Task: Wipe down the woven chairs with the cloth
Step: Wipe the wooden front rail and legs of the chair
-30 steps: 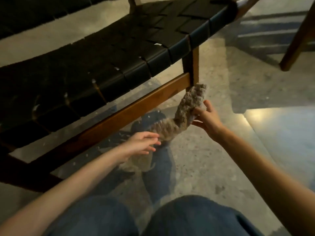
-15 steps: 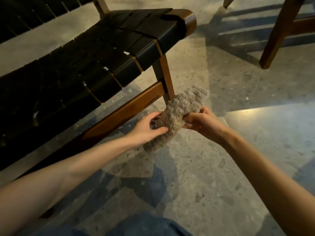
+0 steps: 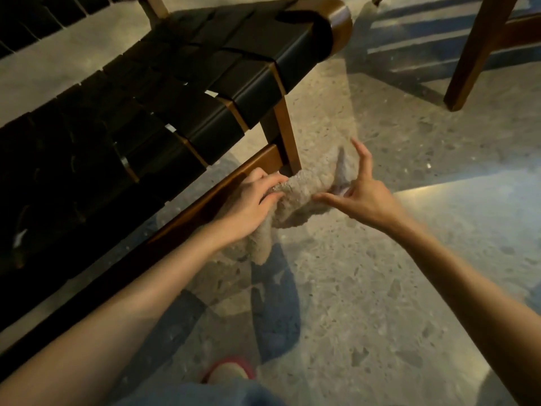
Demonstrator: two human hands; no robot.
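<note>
In front of the chair, near its leg, the left hand grips the bunched cloth; the right hand spreads its fingers wide beside it. Wiping here seems not yet begun.

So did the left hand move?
Yes. The left hand, gripping the cloth, went toward the chair's lower wooden rail and now overlaps it.
</note>
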